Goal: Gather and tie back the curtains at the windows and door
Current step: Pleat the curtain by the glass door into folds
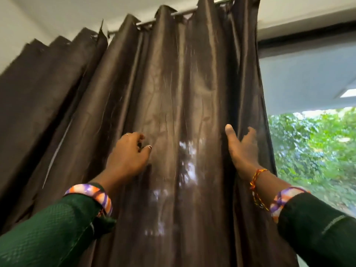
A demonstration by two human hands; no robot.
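A dark brown satin curtain hangs in deep folds from a metal rod and fills the middle of the view. My left hand has its fingers curled into a fold at the curtain's left side. My right hand reaches around the curtain's right edge, thumb up on the front and fingers wrapped behind the cloth. A second, duller dark curtain panel hangs bunched to the left on the same rod.
Right of the curtain the bare window glass shows green foliage outside and a grey overhang above. The dark window frame runs along the top right. White wall and ceiling lie above the rod.
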